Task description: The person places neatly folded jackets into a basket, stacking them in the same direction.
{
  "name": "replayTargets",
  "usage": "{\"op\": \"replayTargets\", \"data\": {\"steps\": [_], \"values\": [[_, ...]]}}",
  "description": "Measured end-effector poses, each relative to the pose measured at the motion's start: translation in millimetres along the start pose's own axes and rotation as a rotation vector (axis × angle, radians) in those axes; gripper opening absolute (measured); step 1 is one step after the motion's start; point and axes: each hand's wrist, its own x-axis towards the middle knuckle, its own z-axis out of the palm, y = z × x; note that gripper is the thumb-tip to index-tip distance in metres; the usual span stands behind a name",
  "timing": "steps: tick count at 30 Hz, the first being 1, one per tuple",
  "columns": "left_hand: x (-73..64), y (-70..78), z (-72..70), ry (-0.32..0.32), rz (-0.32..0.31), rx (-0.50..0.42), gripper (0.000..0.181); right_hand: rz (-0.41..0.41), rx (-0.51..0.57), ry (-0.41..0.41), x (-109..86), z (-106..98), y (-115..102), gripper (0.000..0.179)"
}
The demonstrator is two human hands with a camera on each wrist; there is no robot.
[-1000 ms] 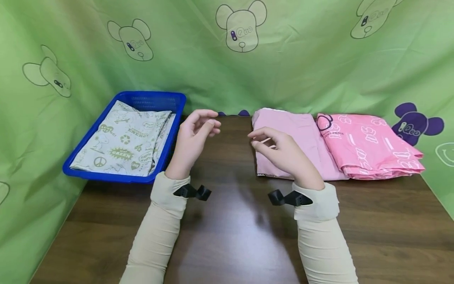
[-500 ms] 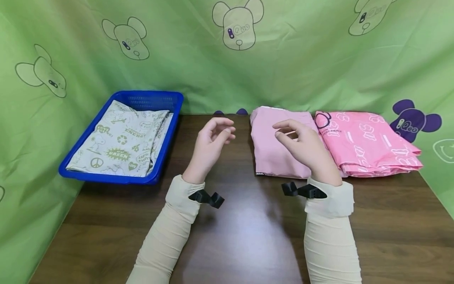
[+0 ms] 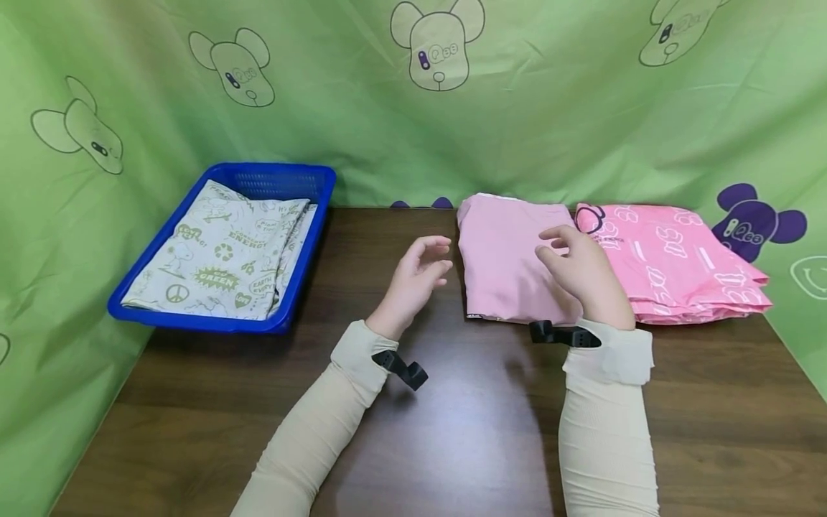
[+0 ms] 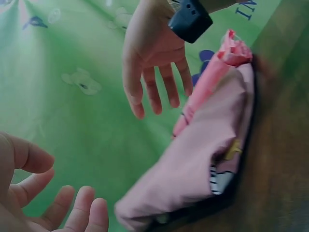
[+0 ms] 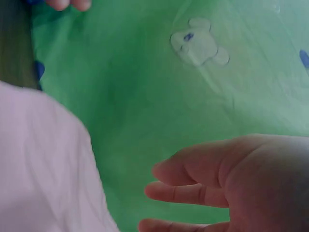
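My left hand [image 3: 413, 287] hovers over the table just left of a folded pale pink cloth [image 3: 504, 266], its fingers loosely bent and holding nothing. The right hand [image 3: 584, 273] is above that cloth's right side, fingers relaxed, thumb apart from them, also holding nothing. In the right wrist view the pale pink cloth [image 5: 43, 159] lies beyond the fingertips, apart from them. A brighter pink folded piece with white prints [image 3: 672, 266] lies against the cloth's right side, partly behind the right hand. The left wrist view shows a printed inner layer at the pale pink cloth's [image 4: 188, 159] edge.
A blue plastic basket [image 3: 194, 324] stands at the left, holding folded white cloth with green prints [image 3: 220, 251]. The brown wooden table [image 3: 439, 431] meets a green curtain [image 3: 336, 93] with bear-like drawings at the back and sides.
Both hands have moved right: the left from beside the basket toward the pale pink cloth, the right across that cloth. The left has also come nearer. The basket and cloths stay put.
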Motion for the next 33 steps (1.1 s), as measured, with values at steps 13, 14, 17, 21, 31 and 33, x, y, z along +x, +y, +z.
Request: {"op": "replayTargets", "data": {"steps": [13, 14, 17, 21, 31, 33], "values": [[3.5, -34.3, 5.4, -0.119, -0.269, -0.141, 0.049, 0.157, -0.041, -0.098, 8.9, 3, 34, 0.063], [3.2, -36.0, 6.2, -0.134, -0.284, -0.157, 0.050, 0.166, -0.051, -0.101, 9.8, 4, 37, 0.064], [2.8, -41.0, 8.8, -0.176, -0.322, -0.187, 0.053, 0.189, -0.068, -0.109, 13.0, 10, 42, 0.069], [2.0, -45.0, 11.9, -0.217, -0.336, -0.198, 0.055, 0.224, -0.086, -0.116, 17.0, 15, 45, 0.074], [1.2, -45.5, 13.0, -0.247, -0.323, -0.198, 0.054, 0.154, -0.087, -0.188, 22.3, 20, 52, 0.077], [1.2, -45.8, 12.5, -0.244, -0.317, -0.197, 0.053, 0.147, -0.097, -0.198, 22.5, 20, 52, 0.076]]}}
